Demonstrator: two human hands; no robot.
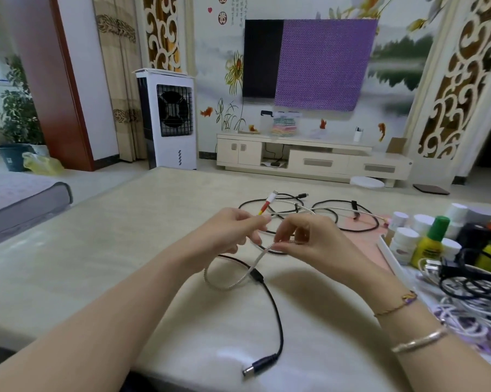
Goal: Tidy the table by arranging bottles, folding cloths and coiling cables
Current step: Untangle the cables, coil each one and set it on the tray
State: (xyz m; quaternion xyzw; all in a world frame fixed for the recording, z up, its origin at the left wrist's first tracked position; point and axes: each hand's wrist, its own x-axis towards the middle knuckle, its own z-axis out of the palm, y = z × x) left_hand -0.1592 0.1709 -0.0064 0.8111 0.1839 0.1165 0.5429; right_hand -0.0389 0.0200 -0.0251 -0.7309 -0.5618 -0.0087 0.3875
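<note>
While two hands (267,236) pinch one silver cable (230,284), two green-capped bottles (432,241) stand right.

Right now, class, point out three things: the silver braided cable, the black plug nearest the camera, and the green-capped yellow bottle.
silver braided cable (227,284), head view, bottom of its hanging loop.
black plug (259,366), head view, plug body.
green-capped yellow bottle (431,243), head view, yellow body.

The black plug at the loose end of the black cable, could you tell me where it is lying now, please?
In the head view, the black plug lies on the table near its front edge, between the person's forearms, below both hands.
</note>
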